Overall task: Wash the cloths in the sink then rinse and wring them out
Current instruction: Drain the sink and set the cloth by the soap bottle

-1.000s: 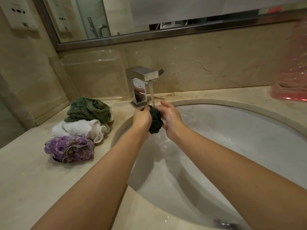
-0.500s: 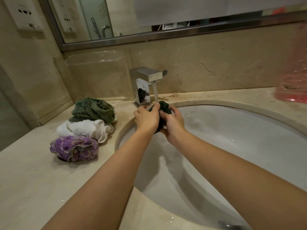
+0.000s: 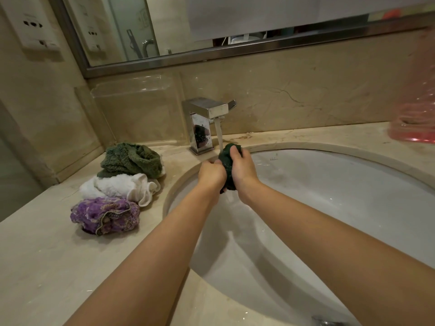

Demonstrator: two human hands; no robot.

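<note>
Head view: both hands are over the back-left part of the white sink basin (image 3: 329, 208), directly below the spout of the square chrome faucet (image 3: 207, 118). Left hand (image 3: 210, 171) has its fingers curled round the lower portion of a bunched dark green cloth (image 3: 227, 158). Right hand (image 3: 242, 165) grips the same cloth from the other side, its fingers wrapped over the upper portion. The two hands press against each other with the cloth squeezed between them; a small end of cloth protrudes below the palms. A stream of water (image 3: 219, 132) runs from the spout and lands on the top of the cloth, just beyond the right hand's fingers.

To the left of the left hand, on the beige marble countertop (image 3: 35, 267), three crumpled cloths lie in a row, touching one another: a green cloth (image 3: 131, 160) farthest away, a white cloth (image 3: 122, 188) in the middle, and a purple patterned cloth (image 3: 106, 215) nearest the person. Well to the right of the right hand, a translucent red plastic item (image 3: 414, 109) stands on the countertop; its type cannot be determined. Beyond the hands, a metal-framed mirror (image 3: 211, 27) is mounted above the marble backsplash.
</note>
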